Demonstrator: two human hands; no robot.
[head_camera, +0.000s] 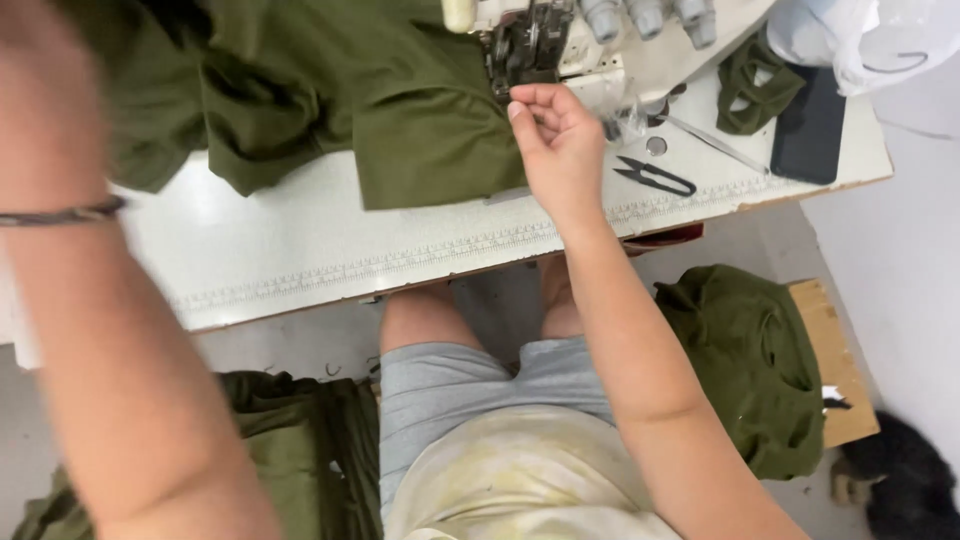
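My right hand (558, 140) reaches to the presser foot area of a white sewing machine (560, 40), its fingers pinched together close to the needle; whether they hold a thread I cannot tell. Olive green fabric (330, 95) lies bunched on the white table (300, 250), its edge running under the machine's foot just left of that hand. My left arm (90, 300) is raised, blurred, along the left edge; a dark band sits on the wrist and the hand itself is cut off at the top left corner.
Black thread snips (655, 175) lie right of my hand. A dark phone (810, 130) and a folded green strip (755, 90) rest at the table's right end. Green garments are piled on a wooden stool (745, 360) and on the floor (290, 450). A dark furry animal (900, 490) lies bottom right.
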